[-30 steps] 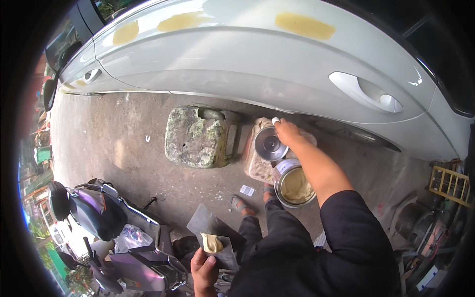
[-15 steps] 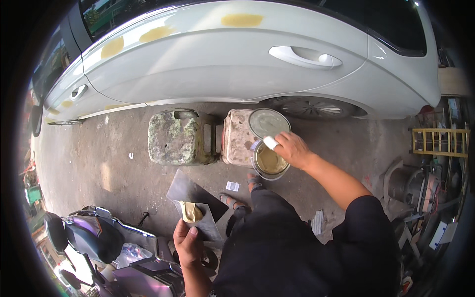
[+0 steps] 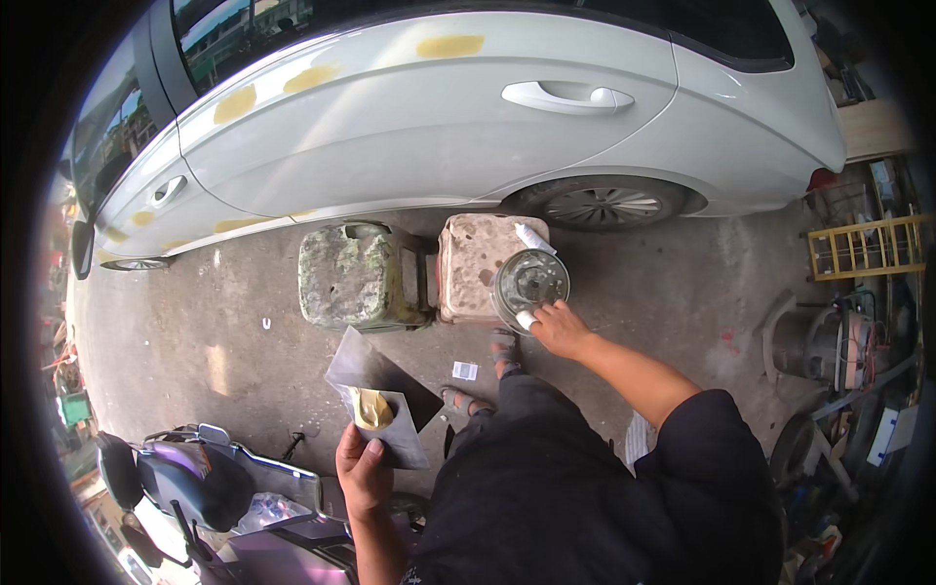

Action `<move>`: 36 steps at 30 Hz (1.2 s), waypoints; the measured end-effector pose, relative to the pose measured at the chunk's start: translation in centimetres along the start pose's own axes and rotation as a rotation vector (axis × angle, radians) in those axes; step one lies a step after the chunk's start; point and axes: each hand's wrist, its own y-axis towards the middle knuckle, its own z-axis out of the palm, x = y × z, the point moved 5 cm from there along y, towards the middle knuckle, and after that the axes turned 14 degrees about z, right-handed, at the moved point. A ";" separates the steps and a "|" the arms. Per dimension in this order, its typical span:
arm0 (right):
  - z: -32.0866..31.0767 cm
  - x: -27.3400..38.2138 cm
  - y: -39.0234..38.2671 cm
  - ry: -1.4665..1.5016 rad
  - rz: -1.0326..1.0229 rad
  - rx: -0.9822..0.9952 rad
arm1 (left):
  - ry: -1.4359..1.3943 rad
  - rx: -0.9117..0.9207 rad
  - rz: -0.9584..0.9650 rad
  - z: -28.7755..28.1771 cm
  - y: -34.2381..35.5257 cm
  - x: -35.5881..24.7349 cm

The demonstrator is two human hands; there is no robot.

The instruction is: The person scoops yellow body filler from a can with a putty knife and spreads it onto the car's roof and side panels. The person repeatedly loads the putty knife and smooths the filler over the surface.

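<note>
My left hand [image 3: 364,473] grips a flat grey putty board [image 3: 409,450] with its thumb on top. A mound of yellowish putty [image 3: 372,409] sits on the board, and a thin sheet [image 3: 361,363], light and dark grey, sticks out beyond it. With fingers bent, my right hand [image 3: 564,330] holds the near rim of a round grey lid [image 3: 534,275], which lies over the putty can and hides its contents. Something white [image 3: 526,320], perhaps a finger wrapping, shows at my right fingertips.
The can is at the right edge of a stained pinkish stool [image 3: 476,268], beside a white tube [image 3: 533,237]. Left of it stands a mossy stool [image 3: 349,278]. Beyond is a white car [image 3: 390,136] with yellow patches. A scooter [image 3: 195,478] is near left; a yellow ladder [image 3: 868,249], right.
My right hand has brought the lid from the stool nearer onto the can, covering the putty. The white tube is now uncovered. My left hand keeps its hold on the board.
</note>
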 end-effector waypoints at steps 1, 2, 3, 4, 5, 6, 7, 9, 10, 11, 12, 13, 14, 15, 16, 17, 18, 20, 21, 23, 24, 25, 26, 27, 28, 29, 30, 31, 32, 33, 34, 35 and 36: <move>-0.5 -0.3 0.3 0.058 0.065 -0.072 | 0.000 0.003 0.000 0.0 -0.2 0.0; -0.8 -0.6 0.6 0.120 0.123 -0.081 | 0.002 0.012 0.007 0.1 -0.4 0.0; -0.8 -1.0 1.0 0.158 0.199 -0.046 | -0.004 0.006 -0.006 0.1 -0.6 0.0; -1.5 -1.1 1.2 0.176 0.207 -0.169 | -0.008 0.009 -0.013 0.1 -0.6 0.1; -1.9 -1.3 1.4 0.170 0.234 -0.247 | -0.007 0.010 -0.018 0.2 -0.7 0.1; -2.3 -1.4 1.5 0.166 0.270 -0.344 | -0.013 0.014 -0.021 0.3 -0.7 0.2; -1.7 -1.4 1.7 0.155 0.281 -0.242 | -0.012 0.016 -0.023 0.4 -0.7 0.2; -0.4 -1.3 1.8 0.138 0.315 -0.078 | -0.011 0.019 -0.021 0.6 -0.5 0.3; 0.3 -1.1 1.6 0.129 0.329 0.004 | -0.010 0.018 -0.017 0.7 -0.5 0.3; 1.0 -0.9 1.4 0.108 0.313 0.067 | -0.005 0.019 -0.009 0.8 -0.4 0.4; 1.0 -0.7 1.2 0.110 0.288 0.011 | -0.007 0.015 -0.011 1.0 -0.3 0.4; 1.2 -0.5 1.0 0.101 0.277 0.006 | -0.006 0.014 -0.009 1.1 -0.2 0.5; 1.6 -0.4 0.9 0.066 0.287 0.065 | -0.002 0.014 -0.001 1.4 -0.1 0.5; 1.3 -0.3 0.8 0.103 0.280 -0.003 | -0.002 0.008 -0.010 1.6 0.1 0.7; 1.0 -0.2 0.8 0.122 0.268 -0.045 | -0.001 0.002 -0.013 1.8 0.3 0.8; 0.8 -0.2 1.0 0.122 0.271 -0.054 | 0.007 -0.008 -0.018 2.1 0.5 0.9; 0.5 -0.3 1.3 0.102 0.270 -0.068 | 0.002 -0.006 -0.019 2.5 0.8 1.1; -0.3 -1.1 2.3 0.267 0.294 -0.083 | 0.008 -0.009 -0.018 3.1 1.3 1.2; -0.7 -1.8 3.1 0.346 0.287 -0.095 | 0.012 -0.013 -0.020 3.4 1.6 1.3; -1.8 -5.0 4.8 0.457 0.459 -0.279 | 0.032 -0.024 -0.006 3.9 2.0 1.3; -1.9 -7.0 5.8 0.512 0.554 -0.340 | 0.036 -0.037 -0.016 4.1 2.2 1.5; -1.8 -9.2 6.9 0.514 0.622 -0.364 | 0.047 -0.053 -0.026 4.3 2.2 1.6; -1.3 -11.6 8.2 0.513 0.701 -0.370 | 0.061 -0.070 -0.036 4.3 2.2 1.7; -0.5 -13.5 9.6 0.554 0.707 -0.315 | 0.068 -0.092 -0.057 4.3 2.2 1.9; 0.4 -15.2 10.8 0.584 0.697 -0.286 | 0.078 -0.114 -0.080 4.3 2.1 2.1; 1.7 -16.5 11.9 0.588 0.696 -0.242 | 0.079 -0.134 -0.091 4.2 2.0 2.3; 2.9 -17.5 13.0 0.566 0.700 -0.203 | 0.077 -0.154 -0.100 4.1 2.0 2.5; 4.1 -18.1 14.0 0.521 0.707 -0.211 | 0.075 -0.159 -0.104 4.1 1.9 2.6; 5.5 -18.5 14.7 0.511 0.717 -0.152 | 0.075 -0.176 -0.116 4.0 1.8 2.8; 7.0 -18.9 15.4 0.488 0.759 -0.054 | 0.083 -0.187 -0.124 3.9 1.8 2.9; 8.3 -19.2 16.0 0.448 0.803 0.040 | 0.091 -0.199 -0.131 3.9 1.8 3.0; 9.1 -19.0 16.4 0.435 0.771 0.047 | 0.098 -0.216 -0.141 4.0 1.7 3.1; 9.6 -18.9 17.0 0.407 0.740 0.045 | 0.115 -0.228 -0.140 4.1 1.7 3.2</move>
